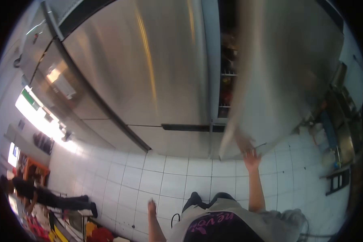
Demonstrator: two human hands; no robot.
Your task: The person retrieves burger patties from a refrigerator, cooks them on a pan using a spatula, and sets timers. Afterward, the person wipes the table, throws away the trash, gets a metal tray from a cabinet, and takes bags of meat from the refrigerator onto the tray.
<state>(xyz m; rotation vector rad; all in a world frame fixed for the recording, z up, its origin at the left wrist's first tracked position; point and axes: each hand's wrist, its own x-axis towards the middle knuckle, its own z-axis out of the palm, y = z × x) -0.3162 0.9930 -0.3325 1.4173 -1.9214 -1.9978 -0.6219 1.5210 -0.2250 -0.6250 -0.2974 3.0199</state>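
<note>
The right hand [252,158] spreads its fingers at the lower part of the blurred refrigerator door [278,88], ajar at right. The left hand [151,207] hangs apart; I cannot tell its finger pose. The door looks rigid, smooth, weighty but hinged, best held by its free edge. Beside it: wire shelves [229,74], then a closed steel door [129,68].

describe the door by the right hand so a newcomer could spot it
Find the big steel fridge filling the top of the view. On its right side, by the right hand, is the door. Unlike the shut door to its left, it stands open, showing shelves.
</note>
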